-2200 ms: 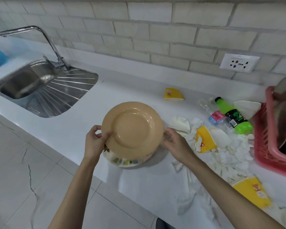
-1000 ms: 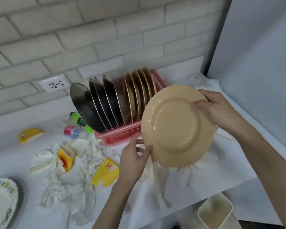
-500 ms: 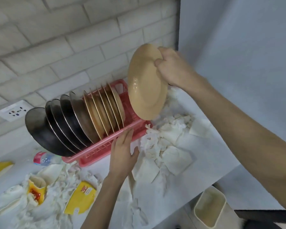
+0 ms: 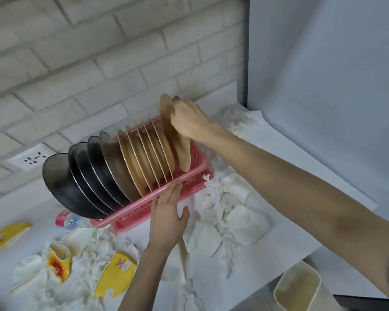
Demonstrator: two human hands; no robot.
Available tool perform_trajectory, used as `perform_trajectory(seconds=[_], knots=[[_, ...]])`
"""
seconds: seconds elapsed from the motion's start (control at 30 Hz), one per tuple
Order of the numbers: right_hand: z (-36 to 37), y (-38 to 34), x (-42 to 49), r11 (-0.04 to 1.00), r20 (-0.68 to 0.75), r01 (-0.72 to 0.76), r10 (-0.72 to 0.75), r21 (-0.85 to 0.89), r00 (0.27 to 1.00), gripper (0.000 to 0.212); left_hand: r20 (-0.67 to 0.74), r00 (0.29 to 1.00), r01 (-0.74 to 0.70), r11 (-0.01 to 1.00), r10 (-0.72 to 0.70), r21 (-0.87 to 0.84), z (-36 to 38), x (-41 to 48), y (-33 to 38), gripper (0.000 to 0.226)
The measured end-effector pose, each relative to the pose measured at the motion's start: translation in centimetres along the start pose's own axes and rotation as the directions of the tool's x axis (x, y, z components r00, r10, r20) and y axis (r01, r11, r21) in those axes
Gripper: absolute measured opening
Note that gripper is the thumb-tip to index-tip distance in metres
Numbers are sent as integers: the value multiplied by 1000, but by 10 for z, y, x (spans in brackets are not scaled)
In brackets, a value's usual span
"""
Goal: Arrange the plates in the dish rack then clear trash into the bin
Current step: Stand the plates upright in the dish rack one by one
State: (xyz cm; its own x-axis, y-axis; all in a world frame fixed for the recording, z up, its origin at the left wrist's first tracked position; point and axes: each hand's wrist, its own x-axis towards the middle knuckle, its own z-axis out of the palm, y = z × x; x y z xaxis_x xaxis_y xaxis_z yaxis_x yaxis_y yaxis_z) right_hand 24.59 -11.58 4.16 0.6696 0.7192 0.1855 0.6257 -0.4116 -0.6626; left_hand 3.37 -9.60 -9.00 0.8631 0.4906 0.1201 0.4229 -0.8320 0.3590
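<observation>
The tan plate [image 4: 182, 151] is now lower, edge-on at the end of the pink rack [image 4: 197, 169]. The right hand [image 4: 189, 122] guides it, grip closed on its rim, and the flat left hand [image 4: 166, 218] steadies the rack.

Head view, looking down, close

white counter [image 4: 263, 263], pink dish rack [image 4: 144, 209], crumpled tissues [image 4: 231, 209], yellow wrappers [image 4: 115, 277], maybe a bottle [image 4: 67, 219]

Back wall: white-painted brick wall [image 4: 112, 52], rough faced, with white rectangular socket plate [image 4: 30, 157] low left. Dark vertical corner strip [image 4: 246, 52] meets smooth pale blue-grey side wall [image 4: 323, 86]. Glossy white countertop [image 4: 267, 257]. Soft, even light.
</observation>
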Motion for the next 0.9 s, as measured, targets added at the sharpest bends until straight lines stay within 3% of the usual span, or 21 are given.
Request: perform_trajectory(seconds=[0.13,0.33,0.9], knots=[[17,2,6,1000,10,-19,20,-22,1000,25,4,1000,-4,1000,4,-9,0,1,-3,67],[41,6,12,1000,34,-26,26,-10,999,25,4,1000,-9,999,9,-32,1,0,-5,68],[57,16,-11,1000,65,15,-14,-19,998,53,-12,999,-46,997,45,-58,1,-2,-7,63]])
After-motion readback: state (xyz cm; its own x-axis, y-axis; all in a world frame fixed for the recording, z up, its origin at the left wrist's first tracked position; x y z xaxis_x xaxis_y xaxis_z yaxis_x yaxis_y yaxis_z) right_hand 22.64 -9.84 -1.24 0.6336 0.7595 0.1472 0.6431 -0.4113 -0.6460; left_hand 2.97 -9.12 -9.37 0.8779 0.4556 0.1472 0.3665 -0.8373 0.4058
